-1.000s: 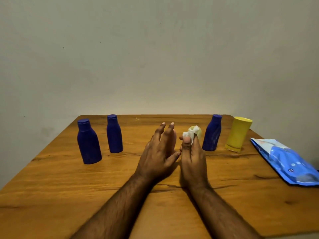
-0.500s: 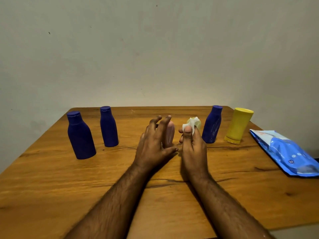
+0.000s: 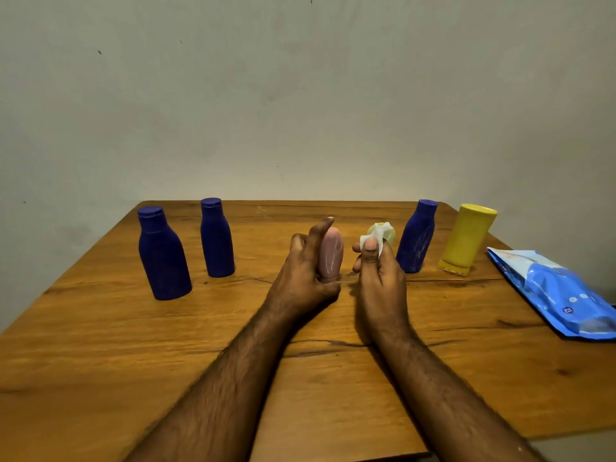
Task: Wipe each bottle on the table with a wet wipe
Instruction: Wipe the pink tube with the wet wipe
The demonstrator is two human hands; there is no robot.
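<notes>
A small pink bottle (image 3: pixel 332 253) stands upright at the table's middle, and my left hand (image 3: pixel 305 273) grips it from the left with fingers curled around its back. Just to its right, my right hand (image 3: pixel 380 278) pinches a crumpled white wet wipe (image 3: pixel 378 235) between thumb and fingers, a little apart from the pink bottle. Two dark blue bottles (image 3: pixel 162 255) (image 3: pixel 216 238) stand at the left. A third blue bottle (image 3: pixel 416 236) and a yellow bottle (image 3: pixel 466 240) stand at the right.
A blue wet wipe pack (image 3: pixel 553 291) lies flat near the right edge of the wooden table (image 3: pixel 100 361). A plain wall rises directly behind the table's far edge.
My left hand has gone from open fingers beside the pink bottle to a grip around it. My right hand still holds the wipe and has shifted slightly right.
</notes>
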